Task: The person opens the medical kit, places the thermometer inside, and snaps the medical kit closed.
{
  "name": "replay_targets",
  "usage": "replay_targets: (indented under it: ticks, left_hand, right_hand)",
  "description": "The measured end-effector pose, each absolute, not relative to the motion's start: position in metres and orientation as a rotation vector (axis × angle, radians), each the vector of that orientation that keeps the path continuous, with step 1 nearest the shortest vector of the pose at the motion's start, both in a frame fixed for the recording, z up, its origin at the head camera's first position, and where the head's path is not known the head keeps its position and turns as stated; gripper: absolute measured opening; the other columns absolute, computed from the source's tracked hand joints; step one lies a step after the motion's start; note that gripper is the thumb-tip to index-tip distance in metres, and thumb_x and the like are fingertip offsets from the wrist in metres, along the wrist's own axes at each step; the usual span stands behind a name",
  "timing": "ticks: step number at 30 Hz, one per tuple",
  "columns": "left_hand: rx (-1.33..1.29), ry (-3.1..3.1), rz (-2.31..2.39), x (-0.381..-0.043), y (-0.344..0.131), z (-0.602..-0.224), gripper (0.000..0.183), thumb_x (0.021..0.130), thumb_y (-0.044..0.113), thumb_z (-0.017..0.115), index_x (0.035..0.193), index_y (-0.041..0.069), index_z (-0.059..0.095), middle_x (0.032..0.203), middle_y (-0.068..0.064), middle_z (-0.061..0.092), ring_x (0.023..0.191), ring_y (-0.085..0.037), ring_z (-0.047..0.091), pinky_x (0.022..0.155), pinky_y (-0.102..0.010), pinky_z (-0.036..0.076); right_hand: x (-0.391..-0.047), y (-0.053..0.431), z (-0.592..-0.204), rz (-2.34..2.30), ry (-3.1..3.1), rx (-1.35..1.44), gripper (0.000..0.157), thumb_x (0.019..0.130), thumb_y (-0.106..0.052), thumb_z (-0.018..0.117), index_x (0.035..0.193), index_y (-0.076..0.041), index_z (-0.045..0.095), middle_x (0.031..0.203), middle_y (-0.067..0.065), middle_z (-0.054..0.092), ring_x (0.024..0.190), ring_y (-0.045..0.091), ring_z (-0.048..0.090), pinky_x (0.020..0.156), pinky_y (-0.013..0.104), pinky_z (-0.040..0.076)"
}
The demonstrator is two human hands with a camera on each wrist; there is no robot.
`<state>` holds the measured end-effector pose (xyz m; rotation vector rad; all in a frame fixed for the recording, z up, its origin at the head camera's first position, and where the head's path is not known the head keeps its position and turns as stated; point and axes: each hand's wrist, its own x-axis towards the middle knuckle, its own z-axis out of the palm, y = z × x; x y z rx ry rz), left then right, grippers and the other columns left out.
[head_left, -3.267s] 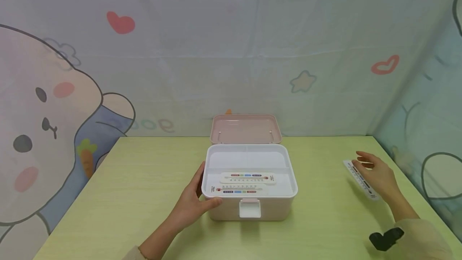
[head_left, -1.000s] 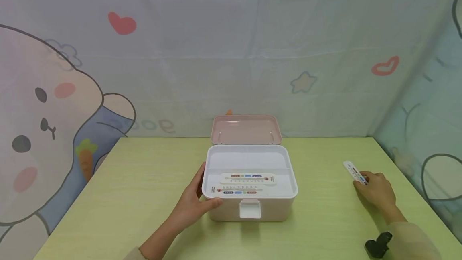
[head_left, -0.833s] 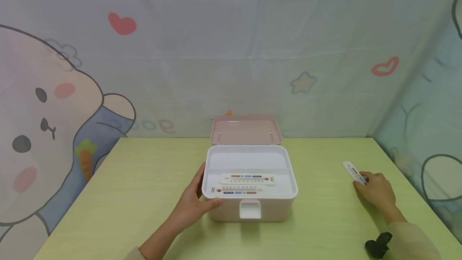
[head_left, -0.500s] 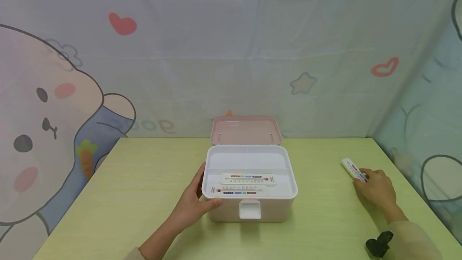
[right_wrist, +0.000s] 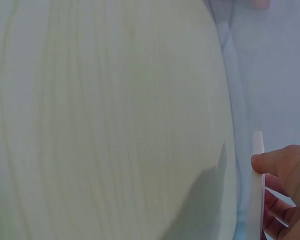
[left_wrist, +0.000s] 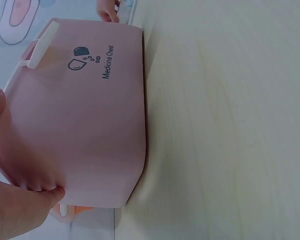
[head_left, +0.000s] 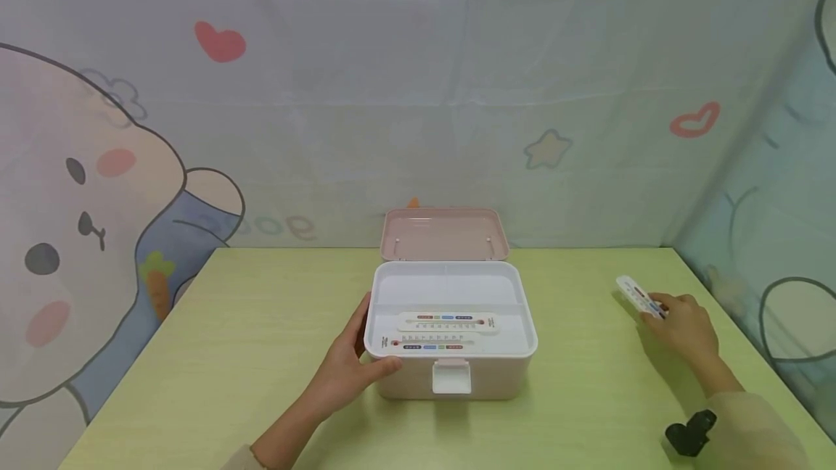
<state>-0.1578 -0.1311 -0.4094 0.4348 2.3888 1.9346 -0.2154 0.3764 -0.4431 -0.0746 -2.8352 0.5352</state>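
Observation:
In the head view, a pink medicine chest [head_left: 483, 378] stands with its lid raised behind it and a white tray [head_left: 480, 283] across its top. Two flat white thermometers lie in the tray's front section, a rear one [head_left: 447, 322] and a front one [head_left: 427, 344]. My left hand [head_left: 346, 368] grips the chest at its front left corner, thumb along the front rim and fingers on the side. To the far right, my right hand [head_left: 686, 326] pinches a third white thermometer [head_left: 635, 293], held tilted above the table; the right wrist view catches this thermometer [right_wrist: 257, 200] edge-on.
The pale yellow table [head_left: 274, 325] ends at a printed cloth backdrop [head_left: 326, 93]. The open lid [head_left: 445, 235] stands close to that cloth. On my right sleeve is a black piece [head_left: 691, 432]. The chest's white latch [head_left: 451, 377] hangs at its front.
My right hand has taken hold of the thermometer on the table and raised it, moving slightly away from me. My left hand and the chest stay in place.

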Motion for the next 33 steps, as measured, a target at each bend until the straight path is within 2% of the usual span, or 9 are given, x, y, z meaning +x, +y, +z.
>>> replay_targets:
  ticks: [10,21,29,33]
  left_hand:
    - [0.462,2.398,1.93,-0.159,-0.132,-0.411,0.102,0.072,0.013,0.079,0.149,0.02,0.011,0.142,-0.004,0.039,0.116,-0.018,0.049,0.094,-0.022,0.042]
    - [0.449,2.386,1.932,-0.157,-0.131,-0.409,0.103,0.072,0.011,0.078,0.149,0.022,0.01,0.141,-0.004,0.04,0.114,-0.019,0.05,0.094,-0.026,0.042]
    - [0.437,2.395,1.925,-0.158,-0.131,-0.41,0.103,0.072,0.012,0.079,0.149,0.023,0.011,0.139,-0.003,0.042,0.112,-0.019,0.051,0.093,-0.024,0.042]
    - [0.42,2.394,1.914,-0.158,-0.131,-0.41,0.105,0.071,0.013,0.08,0.148,0.025,0.01,0.14,0.0,0.041,0.114,-0.016,0.05,0.094,-0.023,0.042]
  right_hand:
    - [-0.218,0.369,-0.432,0.515,-2.837,-0.033,0.046,0.084,-0.025,0.06,0.119,0.005,0.055,0.106,0.037,0.048,0.083,0.049,0.051,0.054,0.046,0.041]
    - [-0.219,0.356,-0.417,0.51,-2.804,0.054,0.044,0.084,-0.023,0.062,0.118,0.004,0.057,0.105,0.035,0.049,0.081,0.046,0.052,0.053,0.043,0.041]
    - [-0.22,0.349,-0.405,0.491,-2.751,0.129,0.042,0.082,-0.02,0.066,0.115,0.006,0.059,0.1,0.035,0.051,0.073,0.04,0.053,0.05,0.037,0.037]
    - [-0.222,0.346,-0.398,0.483,-2.735,0.159,0.042,0.081,-0.019,0.067,0.114,0.006,0.059,0.098,0.034,0.051,0.073,0.04,0.052,0.052,0.04,0.038]
